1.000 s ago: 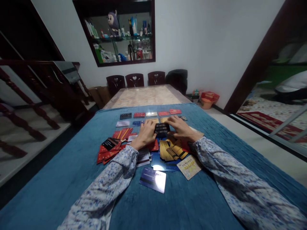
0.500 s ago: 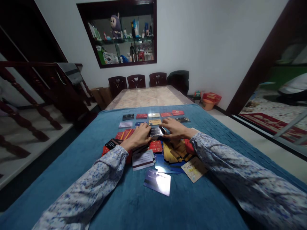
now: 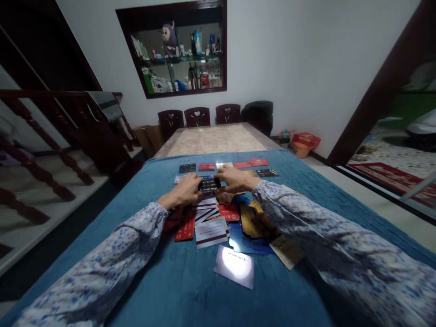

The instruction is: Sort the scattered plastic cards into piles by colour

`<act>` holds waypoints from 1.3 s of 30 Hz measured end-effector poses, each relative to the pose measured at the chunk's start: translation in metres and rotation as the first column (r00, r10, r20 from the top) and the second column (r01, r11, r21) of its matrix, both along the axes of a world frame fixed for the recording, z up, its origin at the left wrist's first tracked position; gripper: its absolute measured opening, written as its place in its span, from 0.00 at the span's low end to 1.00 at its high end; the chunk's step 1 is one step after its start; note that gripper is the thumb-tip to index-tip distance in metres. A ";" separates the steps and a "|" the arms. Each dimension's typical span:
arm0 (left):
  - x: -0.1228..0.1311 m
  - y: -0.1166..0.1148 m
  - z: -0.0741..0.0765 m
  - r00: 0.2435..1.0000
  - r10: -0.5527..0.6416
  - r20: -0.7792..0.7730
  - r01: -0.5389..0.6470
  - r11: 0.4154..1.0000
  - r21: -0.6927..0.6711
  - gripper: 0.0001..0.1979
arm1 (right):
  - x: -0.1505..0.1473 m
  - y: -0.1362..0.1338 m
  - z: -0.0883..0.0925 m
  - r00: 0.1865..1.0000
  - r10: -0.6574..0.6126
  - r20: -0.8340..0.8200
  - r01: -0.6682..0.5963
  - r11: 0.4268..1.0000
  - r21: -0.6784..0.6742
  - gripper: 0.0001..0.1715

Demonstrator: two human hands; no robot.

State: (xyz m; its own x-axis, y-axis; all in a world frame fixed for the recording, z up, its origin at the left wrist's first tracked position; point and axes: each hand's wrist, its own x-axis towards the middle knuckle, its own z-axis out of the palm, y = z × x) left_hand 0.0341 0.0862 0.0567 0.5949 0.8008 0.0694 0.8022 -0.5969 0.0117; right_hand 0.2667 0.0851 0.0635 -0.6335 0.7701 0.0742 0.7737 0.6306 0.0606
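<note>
Left fingers (image 3: 196, 182) and right fingers (image 3: 222, 177) pinched black card (image 3: 209, 183) between them, striped white cards (image 3: 210, 231) wearer-side of fingers. Likely aligning step; next move called for level grip.

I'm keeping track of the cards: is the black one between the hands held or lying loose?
Held: left hand and right hand grip the black card at opposite ends.

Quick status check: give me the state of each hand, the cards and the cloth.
Left hand: holding one side of the black card
Right hand: holding its other side
Black card: held between both hands
Nearest card: flat, catching bright glare
White striped cards: overlapping
Gold cards: overlapping, loosely spread
Farthest row of cards: laid side by side
Blue cloth: spread out
</note>
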 end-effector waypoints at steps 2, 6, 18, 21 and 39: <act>-0.006 0.003 0.003 0.999 0.034 -0.036 -0.034 0.999 0.005 0.18 | -0.009 0.009 0.002 1.000 -0.003 0.011 0.003 1.000 -0.008 0.31; -0.017 0.010 0.008 0.993 0.096 -0.066 -0.094 0.995 0.019 0.19 | -0.026 0.023 0.007 1.000 -0.006 -0.002 0.006 1.000 -0.010 0.31; -0.048 0.056 0.013 0.990 0.142 -0.012 -0.141 0.987 0.077 0.18 | -0.062 0.060 0.021 0.998 0.001 -0.055 -0.001 1.000 0.003 0.20; -0.053 0.070 0.015 0.990 0.142 0.021 -0.143 0.986 0.083 0.17 | -0.069 0.076 0.021 0.998 0.004 -0.057 -0.004 1.000 0.014 0.21; -0.062 0.136 0.006 0.979 0.201 -0.030 -0.198 0.977 0.079 0.18 | -0.093 0.148 0.004 0.998 -0.028 -0.060 0.028 1.000 0.002 0.23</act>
